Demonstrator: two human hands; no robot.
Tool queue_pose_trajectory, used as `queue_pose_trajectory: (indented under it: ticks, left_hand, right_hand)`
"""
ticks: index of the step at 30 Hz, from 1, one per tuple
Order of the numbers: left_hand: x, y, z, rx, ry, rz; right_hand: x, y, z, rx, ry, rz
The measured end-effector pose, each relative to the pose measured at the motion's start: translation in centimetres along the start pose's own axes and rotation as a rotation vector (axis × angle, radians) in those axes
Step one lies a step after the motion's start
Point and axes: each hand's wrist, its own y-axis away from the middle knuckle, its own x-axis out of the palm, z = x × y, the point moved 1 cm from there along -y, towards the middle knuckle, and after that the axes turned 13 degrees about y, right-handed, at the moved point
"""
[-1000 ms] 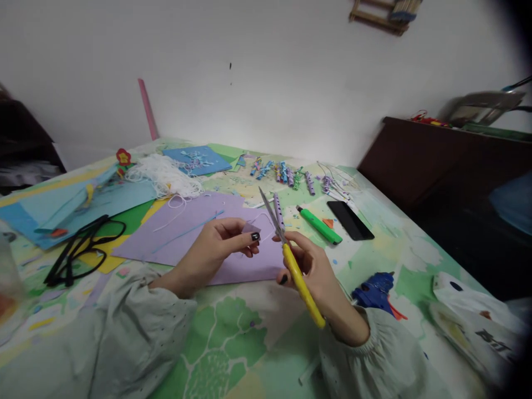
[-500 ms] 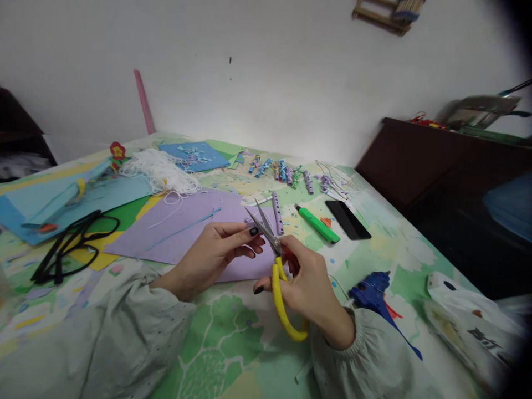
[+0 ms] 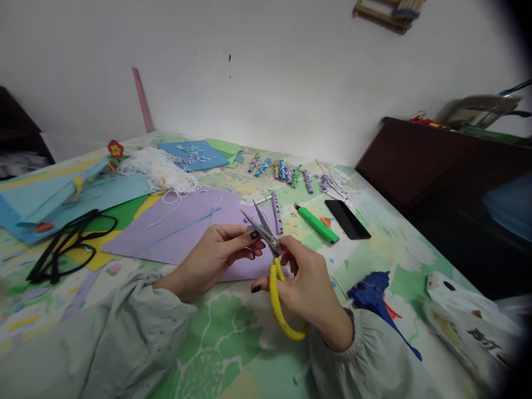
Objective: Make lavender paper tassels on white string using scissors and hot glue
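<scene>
Right hand (image 3: 305, 285) grips the yellow-handled scissors (image 3: 272, 260), fingers through the loops, blades parted and pointing far-left toward the other hand. Left hand (image 3: 216, 255) is pinched narrow, thumb and forefinger closed on a small purple scrap (image 3: 248, 229) held just above the big purple sheet (image 3: 195, 227) near the middle of the table (image 3: 233, 343); the scrap is mostly hidden by the fingertips, and whether the blades already touch it cannot be told.

The scrap looks light, thin and limp, likely craft foam or paper: it would bend or slip out of a loose pinch, so a hold close to the cut line, with the fingertips kept clear of the blades, seems best. The scissors are stiff and sharp-tipped, best held by the loops as now.

Far left lies a white string tangle (image 3: 160, 169) beside blue sheets (image 3: 62, 194), with a black cord (image 3: 66, 244) nearer. Right of the blades are a green marker (image 3: 318, 224) and a dark phone (image 3: 347, 219); beyond them, a row of small rolled pieces (image 3: 282, 170). A blue glue gun (image 3: 374, 291) sits near right, by the right sleeve.
</scene>
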Motion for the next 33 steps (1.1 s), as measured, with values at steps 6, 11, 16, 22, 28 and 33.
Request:
queue_pose_trajectory:
  ticks: [6,11,16,22,28,33]
  left_hand:
    - [-0.2,-0.1,-0.2,0.027,-0.046,0.010]
    - [-0.5,-0.2,-0.5,0.059,-0.107,0.054]
    - [-1.2,-0.6,-1.2,0.079,-0.217,0.119]
    - [-1.8,-0.8,-2.5,0.094,-0.408,0.131]
    - [-1.5,-0.7,-3.6,0.080,-0.506,0.104]
    - [-1.5,-0.7,-3.9,0.082,-0.541,0.116]
  right_hand:
    - [-0.2,-0.1,-0.1,-0.047,-0.027,-0.045]
    - [-0.3,-0.1,-0.1,-0.058,-0.012,-0.078]
    - [-0.5,-0.1,-0.2,-0.087,0.010,-0.080]
    - [-0.5,-0.1,-0.3,-0.122,0.050,-0.068]
    - [-0.4,-0.1,-0.4,-0.129,0.058,-0.045]
    - [-0.4,-0.1,-0.4,-0.137,0.062,-0.033]
